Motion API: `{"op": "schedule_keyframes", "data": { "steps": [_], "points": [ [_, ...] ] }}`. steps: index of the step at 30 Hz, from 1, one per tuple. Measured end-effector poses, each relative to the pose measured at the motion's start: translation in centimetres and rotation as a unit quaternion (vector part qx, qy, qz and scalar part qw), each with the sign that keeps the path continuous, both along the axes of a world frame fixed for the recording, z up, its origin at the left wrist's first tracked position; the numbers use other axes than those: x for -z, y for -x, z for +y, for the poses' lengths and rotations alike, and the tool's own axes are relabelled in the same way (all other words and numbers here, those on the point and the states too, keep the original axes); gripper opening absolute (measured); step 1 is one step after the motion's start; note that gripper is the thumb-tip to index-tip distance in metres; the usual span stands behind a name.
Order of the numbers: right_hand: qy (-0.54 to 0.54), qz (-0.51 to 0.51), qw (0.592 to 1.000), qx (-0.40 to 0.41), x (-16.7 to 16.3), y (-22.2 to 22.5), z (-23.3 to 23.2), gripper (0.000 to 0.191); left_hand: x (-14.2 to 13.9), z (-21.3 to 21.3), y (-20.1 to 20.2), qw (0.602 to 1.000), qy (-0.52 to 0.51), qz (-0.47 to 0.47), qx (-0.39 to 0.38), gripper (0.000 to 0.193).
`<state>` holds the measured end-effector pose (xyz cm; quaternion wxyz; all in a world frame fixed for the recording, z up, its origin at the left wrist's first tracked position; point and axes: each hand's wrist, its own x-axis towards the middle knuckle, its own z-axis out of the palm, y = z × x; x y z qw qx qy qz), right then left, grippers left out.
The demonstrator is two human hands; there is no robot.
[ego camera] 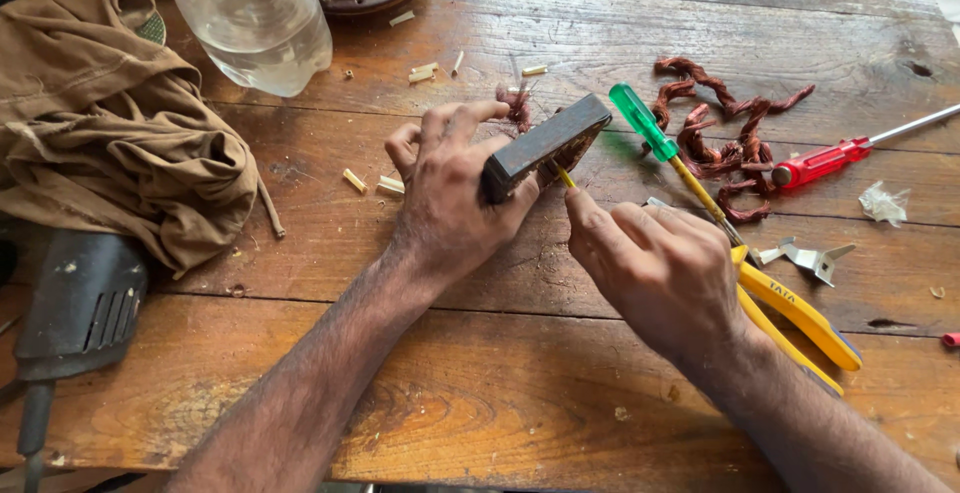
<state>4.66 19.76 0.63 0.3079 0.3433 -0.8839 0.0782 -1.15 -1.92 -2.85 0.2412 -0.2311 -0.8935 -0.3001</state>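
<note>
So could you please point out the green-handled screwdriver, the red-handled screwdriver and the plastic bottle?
green-handled screwdriver (642, 121): head view, middle of its green handle.
red-handled screwdriver (822, 162): head view, on its red handle.
plastic bottle (255, 18): head view, on its clear side wall.

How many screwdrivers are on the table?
2: a green-handled screwdriver lies just beyond the right hand, and a red-handled screwdriver lies farther right, beside the copper wire. Others may be hidden.

A dark, flat rectangular metal block (547, 145) with worn grey edges is tilted up off the wooden surface (560, 43), one long edge facing upward. A thin pale yellow sliver (566, 178) sticks out from beneath its lower edge. Behind its far end a tuft of twisted reddish copper wire (518, 105) shows, touching the block.
</note>
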Motion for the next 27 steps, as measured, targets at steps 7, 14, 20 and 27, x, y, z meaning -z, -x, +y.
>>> {"op": "schedule_keyframes", "data": {
  "steps": [7, 14, 20, 27],
  "points": [
    [-0.004, 0.01, 1.0, 0.017, 1.6, -0.5, 1.6, 0.023, 0.8, 0.5, 0.1, 0.999, -0.023, 0.022, -0.022, 0.028],
    [0.046, -0.068, 0.993, 0.08, 0.9, 0.3, 3.2, 0.017, 0.4, 0.3, 0.4, 0.999, -0.027, -0.004, -0.025, 0.028],
    [0.121, -0.085, 0.989, 0.016, -0.4, -0.6, 1.7, 0.03, -0.4, -0.1, -0.1, 0.999, -0.016, -0.028, -0.019, 0.033],
    [0.096, -0.102, 0.989, -0.037, -0.2, -0.1, 1.2, 0.041, -0.9, 0.1, -0.3, 0.999, -0.022, -0.025, -0.023, 0.039]
  ]
}}
